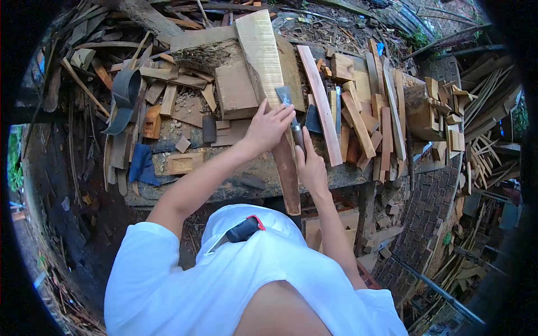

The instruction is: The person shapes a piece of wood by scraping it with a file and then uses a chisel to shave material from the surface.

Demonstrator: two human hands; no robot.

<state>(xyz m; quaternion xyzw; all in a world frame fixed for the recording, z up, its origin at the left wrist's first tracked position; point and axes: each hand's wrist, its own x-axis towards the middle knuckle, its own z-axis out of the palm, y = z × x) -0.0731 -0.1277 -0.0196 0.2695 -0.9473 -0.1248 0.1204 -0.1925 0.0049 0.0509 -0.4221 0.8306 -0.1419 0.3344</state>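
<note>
pale wood first: the long plank (259,50) runs up the middle, flat and wide. it has a tight rippled grain on its light upper face and a darker reddish-brown lower end that sticks out past the front edge of the worktop (246,180). your left hand (268,127) lies on top of it about halfway along, fingers spread and pressed flat, so that grip is released, not curled round anything. your right hand (310,167) is just beside it at the plank's right edge, grip clenched round the dark handle of the blade tool (284,95). the tool's flat grey metal head sits against the plank's face right by your left fingertips. can't tell if the edge is biting in.

the worktop is a rough, weathered slab, cracked and chippy. to the right a smooth pinkish strip (319,101) lies alongside the plank, then a heap of squared offcuts (370,117) in tan and orange. the left side has a crumpled blue cloth (143,165) and a curved black band (126,92) among splintery scraps. brick paving (426,207) shows lower right.
</note>
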